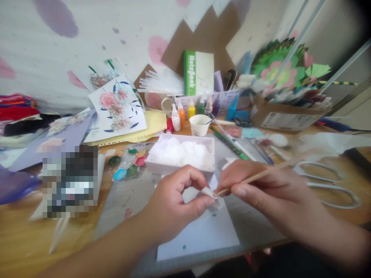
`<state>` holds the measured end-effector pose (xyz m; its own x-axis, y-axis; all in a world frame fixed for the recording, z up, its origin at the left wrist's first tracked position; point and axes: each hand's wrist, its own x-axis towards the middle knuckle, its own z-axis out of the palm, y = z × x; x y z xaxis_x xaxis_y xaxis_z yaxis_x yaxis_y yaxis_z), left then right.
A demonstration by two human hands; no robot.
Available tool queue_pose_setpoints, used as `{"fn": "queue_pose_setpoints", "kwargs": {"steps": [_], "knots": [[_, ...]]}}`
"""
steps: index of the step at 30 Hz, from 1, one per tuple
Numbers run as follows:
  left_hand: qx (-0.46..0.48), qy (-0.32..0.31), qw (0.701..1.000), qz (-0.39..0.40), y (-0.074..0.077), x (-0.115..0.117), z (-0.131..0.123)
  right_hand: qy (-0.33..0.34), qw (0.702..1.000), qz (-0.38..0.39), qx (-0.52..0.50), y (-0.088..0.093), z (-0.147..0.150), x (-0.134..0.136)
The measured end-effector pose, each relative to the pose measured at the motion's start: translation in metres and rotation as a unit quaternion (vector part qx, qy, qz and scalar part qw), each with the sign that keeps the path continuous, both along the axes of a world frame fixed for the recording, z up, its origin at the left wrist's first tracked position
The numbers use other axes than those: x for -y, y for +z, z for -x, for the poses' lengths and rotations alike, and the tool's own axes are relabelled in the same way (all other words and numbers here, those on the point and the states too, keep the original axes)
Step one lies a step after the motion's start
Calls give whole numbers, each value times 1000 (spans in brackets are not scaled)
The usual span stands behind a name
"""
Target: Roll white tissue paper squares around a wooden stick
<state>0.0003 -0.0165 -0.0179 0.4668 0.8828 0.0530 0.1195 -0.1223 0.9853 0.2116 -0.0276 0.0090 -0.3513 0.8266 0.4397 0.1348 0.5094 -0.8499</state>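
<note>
My left hand (pixel 174 200) pinches a small white scrap, perhaps paper or cotton (pixel 209 192), between thumb and fingers above a white sheet (pixel 199 235). My right hand (pixel 261 189) is closed on a thin wooden stick (pixel 261 174) whose tip touches the white scrap. Just behind both hands stands a white tray of white fluff (pixel 181 152).
A paint palette (pixel 129 164) lies left of the tray. A paper cup (pixel 199 124), small paint bottles (pixel 185 112) and brushes (pixel 232 144) sit behind. Scissors (pixel 327 183) rest at the right. Flower prints (pixel 117 108), a green notebook (pixel 198 72) and a box of paper crafts (pixel 290 112) crowd the back.
</note>
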Motion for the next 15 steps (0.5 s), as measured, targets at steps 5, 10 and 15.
{"fn": "queue_pose_setpoints", "kwargs": {"steps": [5, 10, 15], "knots": [[-4, 89, 994, -65, 5, -1, 4, -15, 998, -34, 45, 7, -2, 0], [-6, 11, 997, 71, 14, 1, 2, -15, 994, -87, 65, 12, -1, 2], [61, -18, 989, 134, 10, 3, -1, -21, 994, -87, 61, 9, 4, 3]]}}
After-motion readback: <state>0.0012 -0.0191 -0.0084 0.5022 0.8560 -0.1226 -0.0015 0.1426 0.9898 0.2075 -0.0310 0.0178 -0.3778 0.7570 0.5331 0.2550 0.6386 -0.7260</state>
